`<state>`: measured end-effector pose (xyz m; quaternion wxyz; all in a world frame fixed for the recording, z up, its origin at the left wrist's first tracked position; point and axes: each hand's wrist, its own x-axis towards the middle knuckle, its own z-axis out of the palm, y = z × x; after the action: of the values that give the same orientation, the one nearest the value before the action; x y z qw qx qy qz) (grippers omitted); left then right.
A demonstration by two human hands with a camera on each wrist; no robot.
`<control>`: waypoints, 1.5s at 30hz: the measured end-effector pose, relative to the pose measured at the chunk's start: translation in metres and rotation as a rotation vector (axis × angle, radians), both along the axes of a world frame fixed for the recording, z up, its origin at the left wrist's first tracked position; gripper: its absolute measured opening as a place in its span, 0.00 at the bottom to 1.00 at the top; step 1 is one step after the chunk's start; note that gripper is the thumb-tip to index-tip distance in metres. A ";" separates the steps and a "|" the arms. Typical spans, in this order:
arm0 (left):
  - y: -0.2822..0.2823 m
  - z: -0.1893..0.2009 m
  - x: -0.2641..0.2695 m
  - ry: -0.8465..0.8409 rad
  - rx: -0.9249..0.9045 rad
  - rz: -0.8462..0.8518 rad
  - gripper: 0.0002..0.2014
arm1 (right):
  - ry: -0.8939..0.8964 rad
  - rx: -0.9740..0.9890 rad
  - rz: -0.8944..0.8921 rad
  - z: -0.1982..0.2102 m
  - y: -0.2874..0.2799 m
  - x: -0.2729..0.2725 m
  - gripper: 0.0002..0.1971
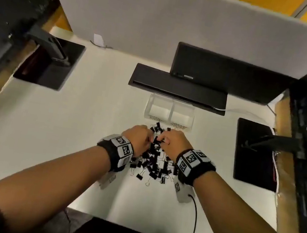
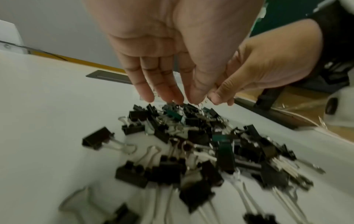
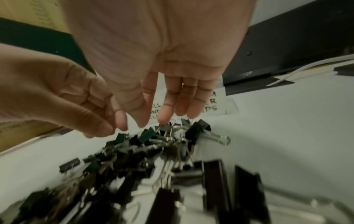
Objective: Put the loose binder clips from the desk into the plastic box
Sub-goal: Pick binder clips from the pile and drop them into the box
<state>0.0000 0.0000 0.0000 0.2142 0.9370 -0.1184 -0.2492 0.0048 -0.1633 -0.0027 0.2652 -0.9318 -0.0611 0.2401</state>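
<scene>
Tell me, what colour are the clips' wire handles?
Silver, on black binder clips; clearest in the left wrist view.

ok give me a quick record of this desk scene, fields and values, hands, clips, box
left hand: fingers pointing down into the pile, grip unclear
right hand: fingers down at the pile, grip unclear
binder clips: black, heaped loose on the desk
plastic box: clear, two compartments, both look empty, just beyond the pile
task progress: no clips boxed yet

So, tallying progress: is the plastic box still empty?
Empty, apparently: both compartments of the box show only pale bottoms in the head view, and the clips lie heaped on the desk.
</scene>
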 end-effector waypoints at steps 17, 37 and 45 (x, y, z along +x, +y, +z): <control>-0.001 -0.022 -0.004 0.019 -0.014 -0.033 0.08 | 0.003 0.033 -0.204 -0.020 -0.020 -0.020 0.12; -0.017 -0.027 -0.007 -0.066 0.066 -0.107 0.16 | -0.099 -0.162 0.046 -0.026 0.001 -0.011 0.12; -0.019 -0.028 -0.008 -0.071 0.006 -0.093 0.12 | -0.066 -0.114 0.015 -0.025 -0.003 -0.015 0.10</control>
<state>-0.0080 -0.0195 -0.0279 0.1953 0.9394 -0.1684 -0.2259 -0.0097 -0.1661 -0.0276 0.2077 -0.9524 -0.0628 0.2143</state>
